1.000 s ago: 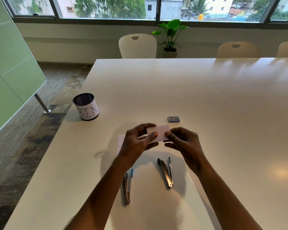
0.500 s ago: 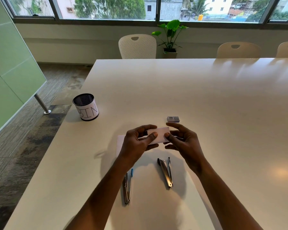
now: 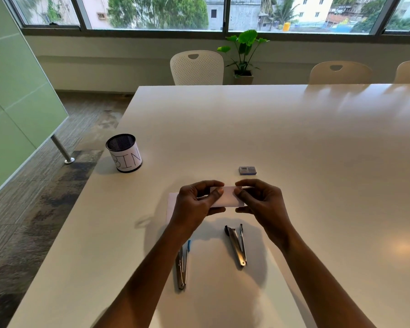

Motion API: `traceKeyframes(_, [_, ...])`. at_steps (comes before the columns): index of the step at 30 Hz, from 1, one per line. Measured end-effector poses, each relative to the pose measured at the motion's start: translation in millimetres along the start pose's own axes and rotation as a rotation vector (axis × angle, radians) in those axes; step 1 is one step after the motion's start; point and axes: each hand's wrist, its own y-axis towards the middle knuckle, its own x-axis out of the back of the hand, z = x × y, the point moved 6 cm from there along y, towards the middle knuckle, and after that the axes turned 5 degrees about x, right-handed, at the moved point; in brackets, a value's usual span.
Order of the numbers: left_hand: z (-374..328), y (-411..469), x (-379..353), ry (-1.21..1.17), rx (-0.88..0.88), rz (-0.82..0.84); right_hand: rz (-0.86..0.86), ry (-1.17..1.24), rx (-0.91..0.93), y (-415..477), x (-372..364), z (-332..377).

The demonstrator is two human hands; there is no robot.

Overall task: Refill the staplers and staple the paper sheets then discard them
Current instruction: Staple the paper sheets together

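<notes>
The small paper sheet (image 3: 227,197) is pinched at both ends. Its left end is clamped between the thumb and curled fingers (image 3: 211,184) of the left hand (image 3: 194,205), and its right end is nipped by the thumb and forefinger of the right hand (image 3: 264,204). It is held level, raised off the table (image 3: 294,138). Under the left hand's knuckles a second sheet (image 3: 172,202) is seen lying flat. Nearer the person than the fingers, two staplers are laid opened out: the black-tipped stapler (image 3: 236,245) below the right fingers, and the blue-tipped stapler (image 3: 182,266) partly covered by the left forearm. Just beyond the right fingertips, apart from them, the staple box (image 3: 247,170) is spotted. Well off to the left, the mesh cup labelled BIN (image 3: 124,153) is stood upright.
</notes>
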Motion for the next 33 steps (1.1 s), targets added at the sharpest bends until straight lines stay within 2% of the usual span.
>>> traceKeyframes(17, [6.0,1.2,7.8,0.044,0.015,-0.068,-0.067,-0.003,-0.007,-2.8,3.9,0.3])
traceKeyframes(22, [-0.7,0.1,8.3,0.135,-0.079,-0.050,-0.075,-0.005,-0.009,-3.6,5.0,0.3])
traceKeyframes(26, [-2.7,-1.2,8.6,0.168,-0.089,-0.037,-0.081,0.005,-0.007,-3.2,6.9,-1.7])
traceKeyframes(33, [-3.1,-1.3,12.3,0.234,-0.112,-0.116,-0.073,0.081,-0.083,-9.1,-0.6,-3.0])
